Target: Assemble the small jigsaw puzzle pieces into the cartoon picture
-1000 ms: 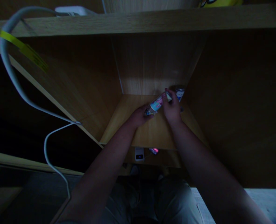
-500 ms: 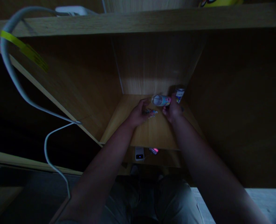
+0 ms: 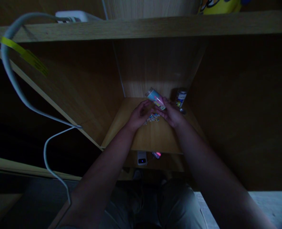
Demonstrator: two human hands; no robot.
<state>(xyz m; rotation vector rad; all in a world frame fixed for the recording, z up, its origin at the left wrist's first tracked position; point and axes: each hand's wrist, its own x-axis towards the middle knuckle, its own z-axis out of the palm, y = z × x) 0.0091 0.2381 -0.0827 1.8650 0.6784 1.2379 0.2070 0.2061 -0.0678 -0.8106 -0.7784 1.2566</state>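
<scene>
My right hand (image 3: 171, 114) is closed round a clear cylindrical jar (image 3: 156, 98) with a blue and pink cartoon label. The jar is tilted, its clear end up and to the left. My left hand (image 3: 139, 116) is beside it with fingers curved and apart, and nothing shows in it. Under the hands, a loose pile of small colourful pieces (image 3: 152, 117), perhaps jigsaw pieces, lies on the wooden shelf (image 3: 158, 138); my left hand covers part of it. Behind my right hand stands a second labelled jar (image 3: 180, 98).
A small round shiny lid (image 3: 182, 111) lies right of my right hand. Below the shelf are a white device (image 3: 142, 158) and a pink-lit screen (image 3: 156, 155). A grey cable (image 3: 17, 82) loops down at left from the upper shelf (image 3: 131, 28). Dark side panels flank the space.
My right hand has moved left and turned the jar from lying sideways to a steeper tilt. The pile and the lid show more. My left hand has shifted slightly left, and the view has tipped upward slightly.
</scene>
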